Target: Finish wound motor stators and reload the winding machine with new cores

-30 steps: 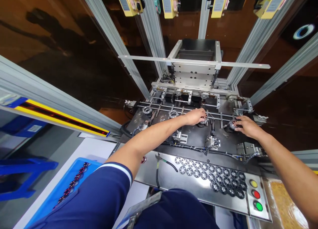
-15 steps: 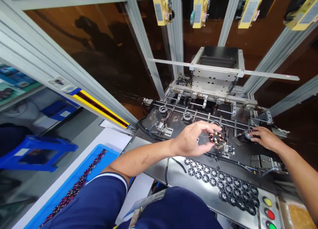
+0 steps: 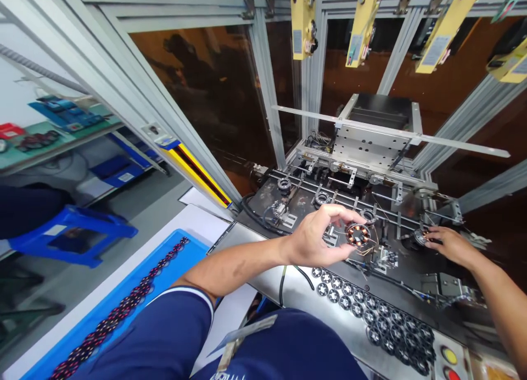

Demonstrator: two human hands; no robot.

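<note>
My left hand (image 3: 313, 238) pinches a wound stator (image 3: 357, 235) by its edge between thumb and fingers. Copper coils show around its ring, and thin loose wires trail from its right and lower sides. It is held up over the dark machine plate (image 3: 263, 204). At the right-hand station, the curled fingers of my right hand (image 3: 450, 246) grip the edge of a silvery stator core (image 3: 420, 237) seated in a round holder; the fingertips partly hide it. Rows of black-rimmed stator cores (image 3: 358, 295) lie on the metal ledge (image 3: 298, 292) below my hands.
Ring-shaped holders (image 3: 284, 185) line the rail behind my hands. Yellow units (image 3: 303, 23) hang overhead. At left, a blue tray (image 3: 164, 259) carries strands of dark and red parts, beyond it a blue stool (image 3: 74, 234). Yellow and red buttons (image 3: 449, 355) sit at lower right.
The view has swung left and up, so the machine appears further right and lower. My left hand still holds the wound stator, its coil face now more visible. My right hand stays at the right-hand station.
</note>
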